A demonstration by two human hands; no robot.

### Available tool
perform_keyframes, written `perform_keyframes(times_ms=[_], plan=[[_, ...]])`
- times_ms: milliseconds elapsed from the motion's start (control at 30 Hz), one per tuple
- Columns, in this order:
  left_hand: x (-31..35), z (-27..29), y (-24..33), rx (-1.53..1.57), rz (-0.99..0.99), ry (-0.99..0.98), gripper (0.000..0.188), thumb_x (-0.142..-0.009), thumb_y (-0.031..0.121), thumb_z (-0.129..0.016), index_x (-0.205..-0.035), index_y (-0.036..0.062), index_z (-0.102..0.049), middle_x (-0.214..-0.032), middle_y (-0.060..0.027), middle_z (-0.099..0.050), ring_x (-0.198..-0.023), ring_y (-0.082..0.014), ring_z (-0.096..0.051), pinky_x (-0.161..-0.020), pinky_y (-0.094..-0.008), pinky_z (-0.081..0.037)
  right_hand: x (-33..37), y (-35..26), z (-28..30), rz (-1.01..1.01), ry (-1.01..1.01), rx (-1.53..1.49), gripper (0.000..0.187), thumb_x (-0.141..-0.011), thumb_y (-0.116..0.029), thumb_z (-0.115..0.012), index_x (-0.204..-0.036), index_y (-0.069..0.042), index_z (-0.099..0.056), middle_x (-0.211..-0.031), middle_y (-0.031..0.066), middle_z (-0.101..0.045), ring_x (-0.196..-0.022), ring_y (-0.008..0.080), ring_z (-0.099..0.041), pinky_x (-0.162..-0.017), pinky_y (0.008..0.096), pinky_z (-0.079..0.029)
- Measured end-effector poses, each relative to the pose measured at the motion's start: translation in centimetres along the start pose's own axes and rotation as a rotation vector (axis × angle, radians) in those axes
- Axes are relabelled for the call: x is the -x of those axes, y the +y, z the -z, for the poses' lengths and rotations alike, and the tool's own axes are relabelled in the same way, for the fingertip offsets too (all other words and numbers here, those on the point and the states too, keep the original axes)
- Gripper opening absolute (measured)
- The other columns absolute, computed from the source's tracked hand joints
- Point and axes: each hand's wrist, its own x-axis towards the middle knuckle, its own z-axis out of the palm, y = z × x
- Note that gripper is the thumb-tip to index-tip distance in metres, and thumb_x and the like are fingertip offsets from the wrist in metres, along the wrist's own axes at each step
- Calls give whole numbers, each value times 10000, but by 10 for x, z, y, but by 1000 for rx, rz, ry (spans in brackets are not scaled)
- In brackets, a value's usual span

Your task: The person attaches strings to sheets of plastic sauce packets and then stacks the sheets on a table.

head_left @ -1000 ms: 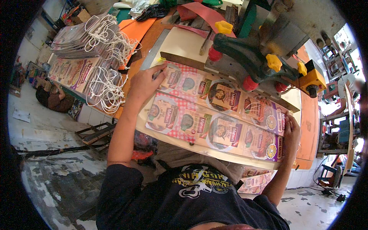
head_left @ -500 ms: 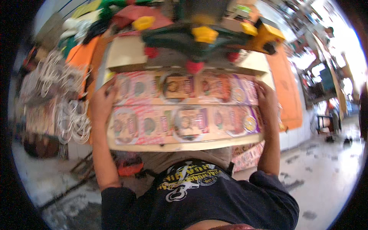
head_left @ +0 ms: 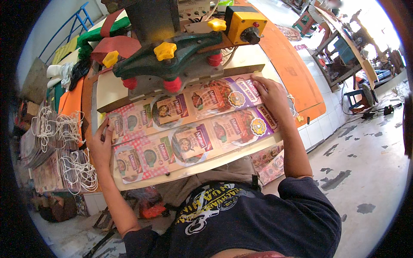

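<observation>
Left hand (head_left: 100, 146): grip clamped on the left end of the printed cardboard sheet (head_left: 189, 133), thumb lying on the printed face, fingers curled round the edge. Right hand (head_left: 270, 95): laid flat, fingers spread apart, pressing down on the right end of the same sheet; whether any finger hooks under the far edge cannot be told from this angle. Printed cardboard sheet: long, two rows of coloured packaging panels, red-checked at the left, purple at the right, with round food pictures between; it lies across the front edge of the desk (head_left: 107, 88), its far long side tucked under the press. Press (head_left: 172, 56): dark green cast arm with yellow star knobs on top and red knobs beneath, standing mid-desk directly behind the sheet and touching its upper row. Yellow control box (head_left: 243, 23): at the right rear of the press, black round dial on its face. Orange board (head_left: 286, 64): lying along the right side of the desk, beyond the right hand. White cord loops (head_left: 71, 150): bundled on stacks of flat printed bags, just off the left edge of the desk, near the left hand. Concrete floor (head_left: 365, 172): grey, patchy, to the right.
</observation>
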Motion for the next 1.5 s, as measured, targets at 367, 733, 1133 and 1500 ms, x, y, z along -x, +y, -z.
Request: perform_keyframes(times_ms=[367, 733, 1133, 1500], plan=[[52, 12, 0, 201, 92, 11, 446, -871, 176, -777, -1309, 132, -705, -883, -62, -500, -751, -178, -489, -712, -323, -452, 42, -19, 35, 11, -28, -3, 206, -923, -163, -714, -1115, -104, -760, -914, 137, -602, -813, 298, -629, -784, 416, -493], [71, -6, 25, -30, -139, 180, 283, -945, 147, -676, -1173, -13, -724, -1168, -153, -671, -1108, -328, -616, -979, -429, -463, 68, -27, 16, 176, 144, -8, 272, -846, -17, -727, -1117, -46, -717, -1131, 138, -654, -1066, 312, -603, -904, 424, -507], [85, -12, 35, -65, -255, 218, 261, -975, 151, -621, -1133, -23, -734, -1172, -150, -721, -1134, -328, -643, -1013, -442, -444, 72, -29, 7, 247, 139, 42, 219, -867, -22, -683, -1084, -24, -719, -1097, 125, -685, -1069, 334, -599, -914, 425, -493], [86, -11, 34, -27, -244, 202, 267, -982, 169, -610, -1125, -14, -740, -1167, -158, -729, -1103, -324, -666, -1011, -436, -448, 72, -30, 4, 263, 190, 31, 220, -828, -21, -704, -1047, -43, -720, -1042, 98, -688, -1013, 308, -621, -885, 416, -507]])
